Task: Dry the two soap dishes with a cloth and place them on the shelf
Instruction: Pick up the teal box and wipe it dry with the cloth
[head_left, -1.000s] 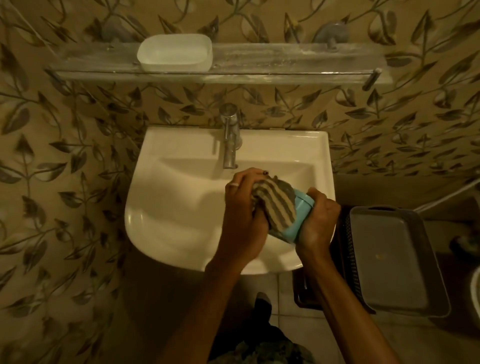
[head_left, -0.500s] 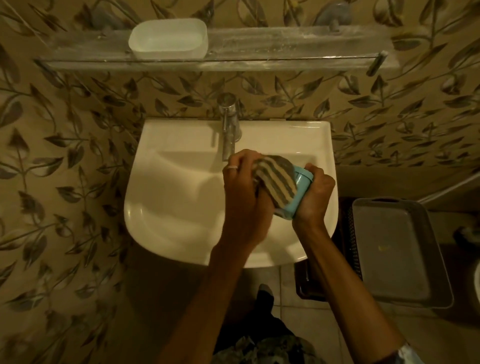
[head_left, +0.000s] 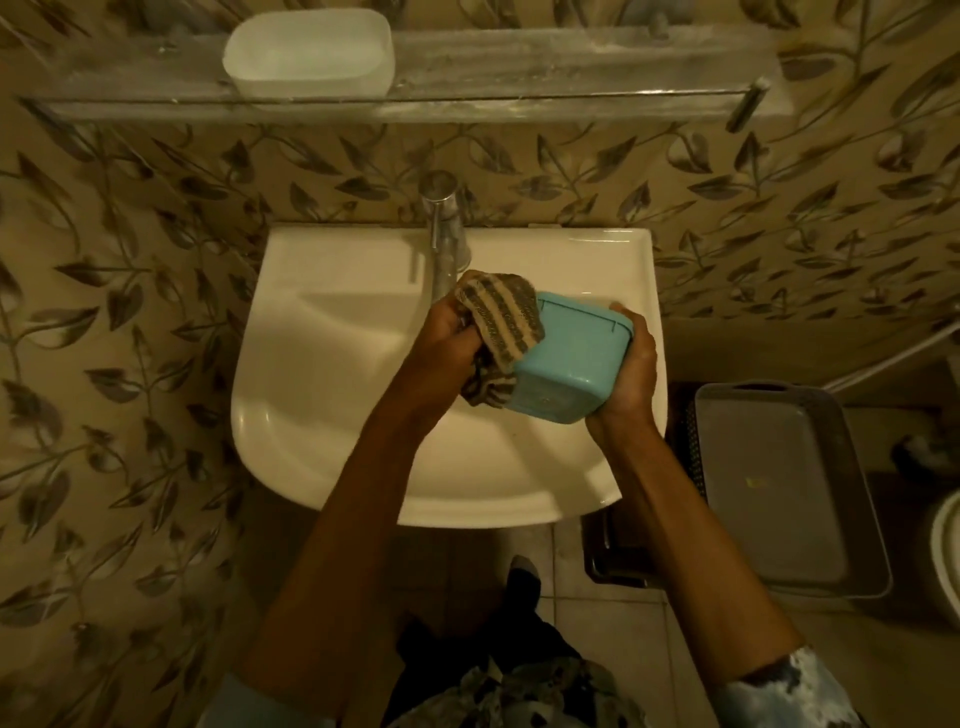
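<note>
My right hand grips a light blue soap dish above the white sink, turned so that its underside faces me. My left hand is closed on a striped brown and cream cloth and presses it against the dish's left end. A white soap dish stands upright on the glass shelf above the tap, towards the shelf's left.
A chrome tap rises at the back of the sink, just behind the cloth. A grey tray lies on a dark basket on the floor at the right. Leaf-patterned tiles cover the wall.
The blue dish has been turned, so more of its underside shows. The cloth has slid from covering the dish to its left end. The view has shifted downward.
</note>
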